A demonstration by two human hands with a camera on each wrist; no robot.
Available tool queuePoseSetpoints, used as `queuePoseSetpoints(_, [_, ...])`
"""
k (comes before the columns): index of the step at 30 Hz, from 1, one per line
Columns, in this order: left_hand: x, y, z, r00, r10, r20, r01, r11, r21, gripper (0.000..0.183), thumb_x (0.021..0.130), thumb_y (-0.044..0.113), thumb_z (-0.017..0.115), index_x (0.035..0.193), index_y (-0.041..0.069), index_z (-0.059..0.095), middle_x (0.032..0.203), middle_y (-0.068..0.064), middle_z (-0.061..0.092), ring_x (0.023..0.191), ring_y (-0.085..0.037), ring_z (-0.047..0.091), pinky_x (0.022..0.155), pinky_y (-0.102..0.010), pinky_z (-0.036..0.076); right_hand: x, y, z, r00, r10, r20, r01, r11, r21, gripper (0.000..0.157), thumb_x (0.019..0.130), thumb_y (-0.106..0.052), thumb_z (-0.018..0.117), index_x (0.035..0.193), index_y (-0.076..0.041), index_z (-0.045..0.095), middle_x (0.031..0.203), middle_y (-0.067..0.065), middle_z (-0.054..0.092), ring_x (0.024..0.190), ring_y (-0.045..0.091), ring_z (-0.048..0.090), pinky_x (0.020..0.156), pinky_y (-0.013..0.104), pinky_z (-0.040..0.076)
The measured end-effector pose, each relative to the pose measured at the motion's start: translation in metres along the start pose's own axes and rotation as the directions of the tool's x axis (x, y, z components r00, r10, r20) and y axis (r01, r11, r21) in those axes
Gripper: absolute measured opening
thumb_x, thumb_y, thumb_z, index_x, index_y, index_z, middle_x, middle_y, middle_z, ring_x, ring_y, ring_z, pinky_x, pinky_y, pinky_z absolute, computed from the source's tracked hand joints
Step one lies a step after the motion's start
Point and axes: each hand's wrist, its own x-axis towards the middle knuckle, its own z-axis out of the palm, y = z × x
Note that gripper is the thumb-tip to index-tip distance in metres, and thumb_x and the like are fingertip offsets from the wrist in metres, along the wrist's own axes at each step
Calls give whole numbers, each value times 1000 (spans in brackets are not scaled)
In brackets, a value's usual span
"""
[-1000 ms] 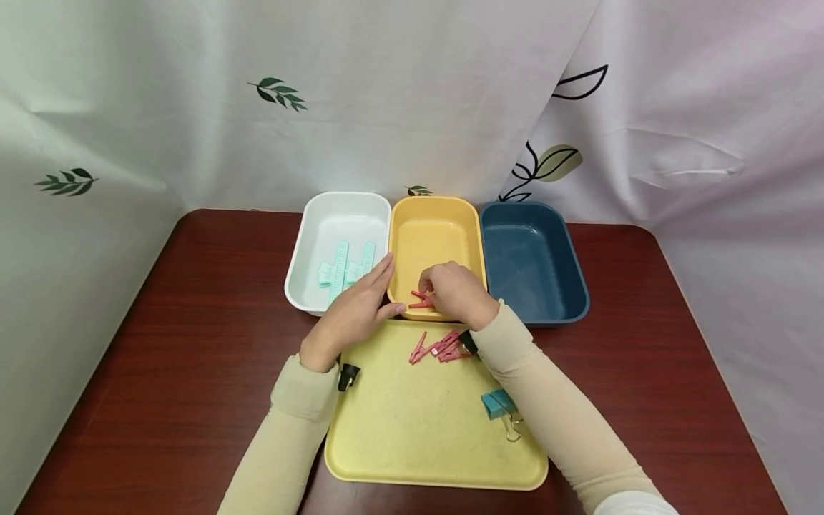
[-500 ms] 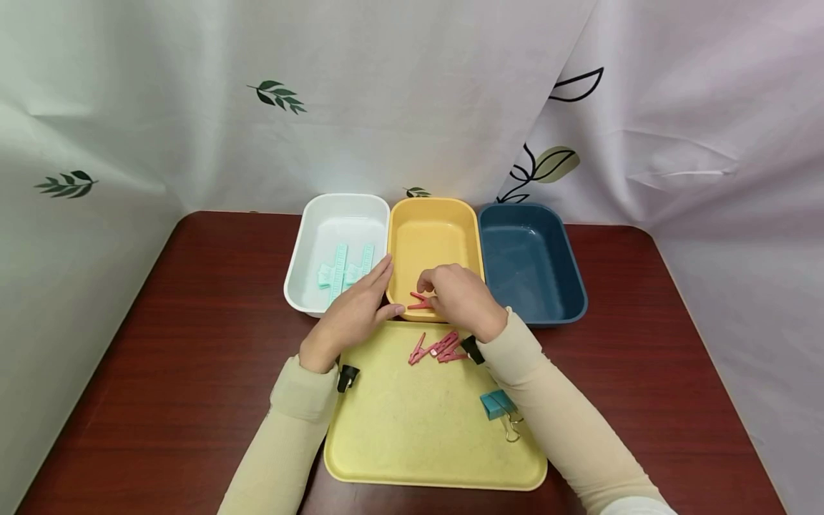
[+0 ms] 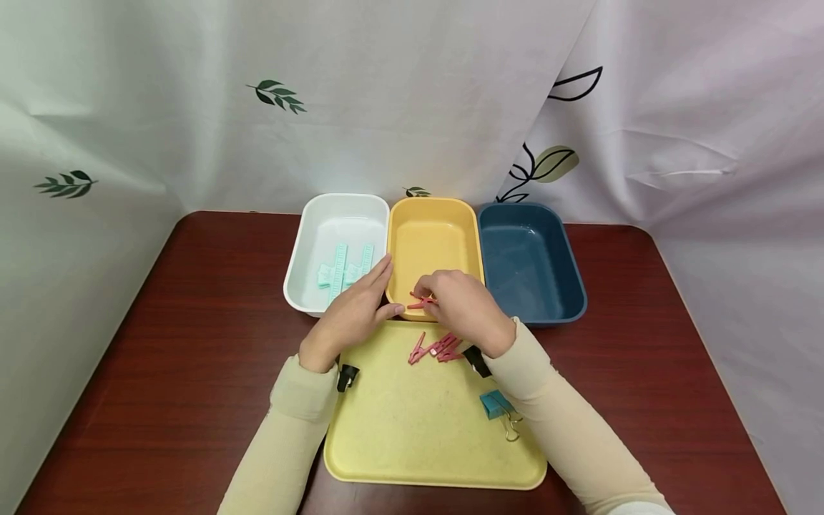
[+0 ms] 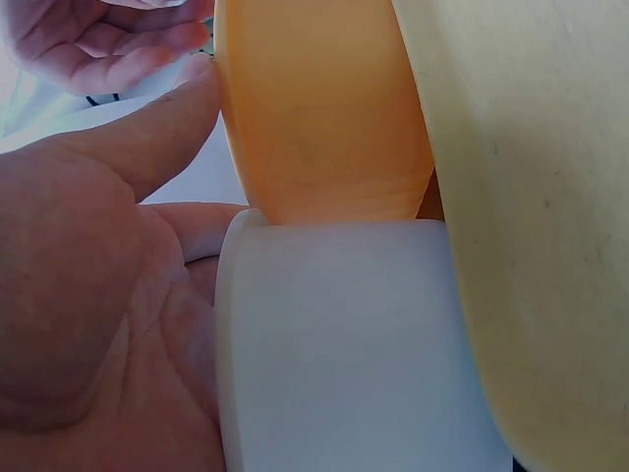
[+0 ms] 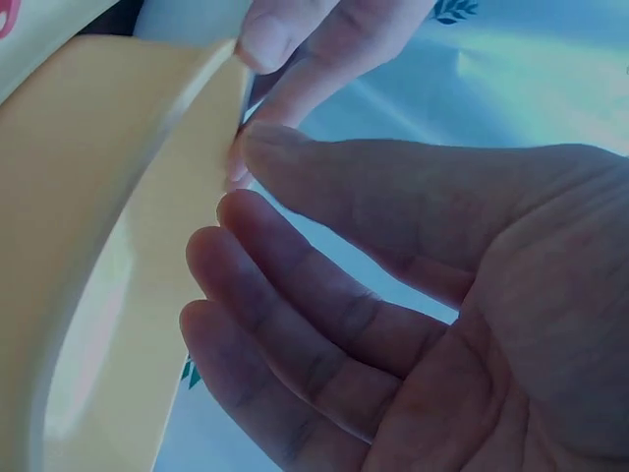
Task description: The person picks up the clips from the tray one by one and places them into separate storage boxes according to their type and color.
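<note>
My left hand (image 3: 357,311) lies with straight fingers over the near edges of the white bin (image 3: 294,275) and the yellow bin (image 3: 435,207). Its thumb touches the yellow rim. A red clothespin (image 3: 417,306) lies in the near part of the yellow bin, partly covered by my right hand (image 3: 466,304). In the right wrist view the right fingers are loosely bent, with nothing seen between thumb and fingertips. Several pink clothespins (image 3: 420,350) lie at the far edge of the yellow tray (image 3: 412,429). Two mint-green ruler-shaped clips (image 3: 337,272) rest in the white bin.
A dark blue bin (image 3: 531,257) stands right of the yellow one. On the tray's right side sits a teal binder clip (image 3: 496,404), close to the right sleeve (image 3: 560,408). A curtain (image 3: 412,93) hangs behind the reddish-brown table (image 3: 167,372).
My right hand has drawn slightly back and right, uncovering more of the red clothespin, which stays in the yellow bin. The left hand has hardly moved.
</note>
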Motion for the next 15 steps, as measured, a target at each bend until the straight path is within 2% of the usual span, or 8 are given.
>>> queuePoseSetpoints(7, [0,-1,0,1000,-4,-1,4,1000,0,77,101,33,61,155,-7,24,166,-16,18,149,-31,27,118,-45,29,-7,-2,1,998,-52,24,52,999,4,17,87,-5,78,103,-10,75,96,3,71,82,19,63,77,35,55])
queuePoseSetpoints(15, [0,-1,0,1000,-7,2,7,1000,-5,77,101,33,61,155,-7,24,166,-16,17,149,-30,27,118,-45,29,-12,-3,1,995,-102,5,101,995,10,17,87,-3,77,103,-8,75,98,3,72,86,19,63,79,35,55])
